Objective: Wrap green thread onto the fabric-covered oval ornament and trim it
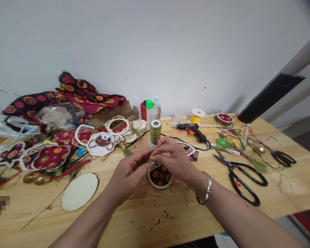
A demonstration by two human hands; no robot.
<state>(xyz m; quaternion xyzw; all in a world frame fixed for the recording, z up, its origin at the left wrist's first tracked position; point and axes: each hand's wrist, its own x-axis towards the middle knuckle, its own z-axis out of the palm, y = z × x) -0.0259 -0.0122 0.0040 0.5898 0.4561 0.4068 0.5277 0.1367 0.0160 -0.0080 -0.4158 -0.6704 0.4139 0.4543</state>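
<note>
My left hand (129, 177) and my right hand (174, 158) meet at their fingertips over the middle of the table. Both are pinched closed; whatever lies between the fingers is too small to make out. Just below them is a round wooden-framed ornament (160, 178) with dark flowered fabric and cut-out fretwork, its upper part covered by my fingers. A cone of olive-green thread (155, 133) stands right behind my hands. Partly hidden by my right hand lies a piece with white lattice and dark fabric (192, 152).
On the right lie large black-handled scissors (232, 167), a smaller pair (284, 157), a glue gun (189, 129) and yellow cord (195, 119). Fabric ornaments (51, 155), a sheep-face octagon (102, 144) and patterned cloth (85, 89) crowd the left. A pale oval disc (80, 191) lies nearer me.
</note>
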